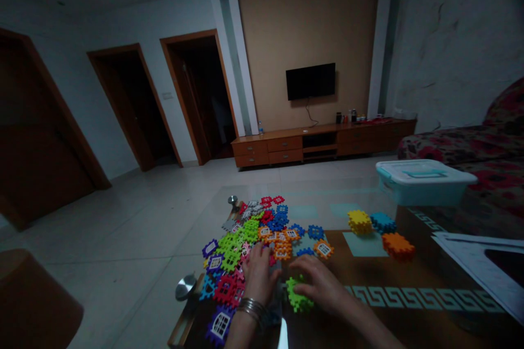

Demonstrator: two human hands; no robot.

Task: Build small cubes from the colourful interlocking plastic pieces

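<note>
Your right hand (318,282) is curved over a green stack (297,295) of interlocking waffle blocks at 12 o'clock, its fingers spread a little and touching the top; you cannot tell whether it is gripping. Your left hand (257,275) sits just beside it at 11 o'clock, fingers pressed together and pointing down at the near edge of the pile (249,237). Whatever they hold is hidden, so you cannot tell if they pinch anything. A metal bangle (251,308) circles that wrist.

The pile spreads from 10 to 12 o'clock on the bench (360,272), a mix of red, purple, blue, lime, orange and grey blocks, many with small white window shapes. A purple block (219,327) lies by your left wrist at 10 o'clock, and a red cluster (227,290) lies just past it.

At 1 o'clock, well apart from the pile, stand a yellow stack (359,222), a blue stack (382,222) and an orange stack (398,246). Printed sheets (475,262) lie at the bench's edge at 2 o'clock, and a teal plastic box (423,185) with a white lid sits beyond the stacks.

Farther off at 1 o'clock, a wall-mounted TV (310,81) hangs above a wooden cabinet (323,144). A floral sofa (462,147) runs along the wall at 2 o'clock.
</note>
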